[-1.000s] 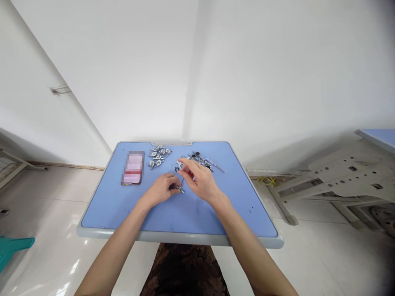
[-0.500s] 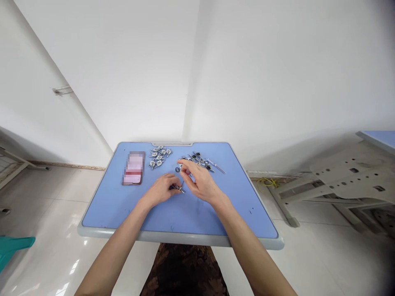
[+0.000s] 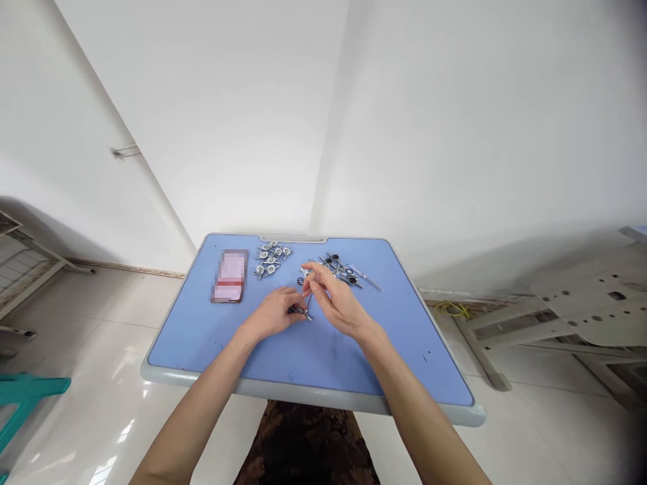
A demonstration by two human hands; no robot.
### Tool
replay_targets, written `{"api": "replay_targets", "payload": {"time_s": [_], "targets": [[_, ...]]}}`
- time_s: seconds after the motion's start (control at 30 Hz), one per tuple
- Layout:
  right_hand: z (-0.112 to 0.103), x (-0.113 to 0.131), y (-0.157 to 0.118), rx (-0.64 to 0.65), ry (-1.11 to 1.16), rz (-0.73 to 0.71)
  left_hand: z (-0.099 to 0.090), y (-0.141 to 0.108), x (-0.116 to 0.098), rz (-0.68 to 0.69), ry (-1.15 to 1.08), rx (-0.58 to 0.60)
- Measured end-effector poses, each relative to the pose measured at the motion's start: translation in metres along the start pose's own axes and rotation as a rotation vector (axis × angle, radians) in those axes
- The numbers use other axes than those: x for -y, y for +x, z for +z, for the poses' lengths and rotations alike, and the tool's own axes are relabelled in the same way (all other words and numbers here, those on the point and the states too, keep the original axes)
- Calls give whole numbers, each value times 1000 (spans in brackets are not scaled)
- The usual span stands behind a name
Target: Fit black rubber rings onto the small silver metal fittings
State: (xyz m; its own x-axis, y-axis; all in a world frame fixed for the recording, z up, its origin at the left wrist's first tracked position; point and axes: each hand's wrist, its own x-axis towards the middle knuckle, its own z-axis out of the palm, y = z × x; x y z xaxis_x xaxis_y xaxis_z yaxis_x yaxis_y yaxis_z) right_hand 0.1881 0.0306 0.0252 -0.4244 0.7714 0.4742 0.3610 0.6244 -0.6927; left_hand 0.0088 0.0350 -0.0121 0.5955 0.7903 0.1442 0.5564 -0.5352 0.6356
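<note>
One thin metal pin

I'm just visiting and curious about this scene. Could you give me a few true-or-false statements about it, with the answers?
1. The left hand holds a small metal part above the blue table. True.
2. The right hand hangs at the person's side, off the table. False: it is over the table, close to the left hand.
3. The phone lies to the right of all the metal parts. False: it lies to their left.
4. A yellow cable lies on the floor to the right of the table. True.
</note>
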Motion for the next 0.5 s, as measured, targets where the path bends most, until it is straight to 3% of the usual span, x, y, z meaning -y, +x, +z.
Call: {"api": "replay_targets", "payload": {"time_s": [0.27,0.5], "targets": [[6,-10,1,-198,22,6,-4,0,-6,-26,6,17],[9,-14,-1,-208,-124,-60,-5,-2,-7,4,20,26]]}}
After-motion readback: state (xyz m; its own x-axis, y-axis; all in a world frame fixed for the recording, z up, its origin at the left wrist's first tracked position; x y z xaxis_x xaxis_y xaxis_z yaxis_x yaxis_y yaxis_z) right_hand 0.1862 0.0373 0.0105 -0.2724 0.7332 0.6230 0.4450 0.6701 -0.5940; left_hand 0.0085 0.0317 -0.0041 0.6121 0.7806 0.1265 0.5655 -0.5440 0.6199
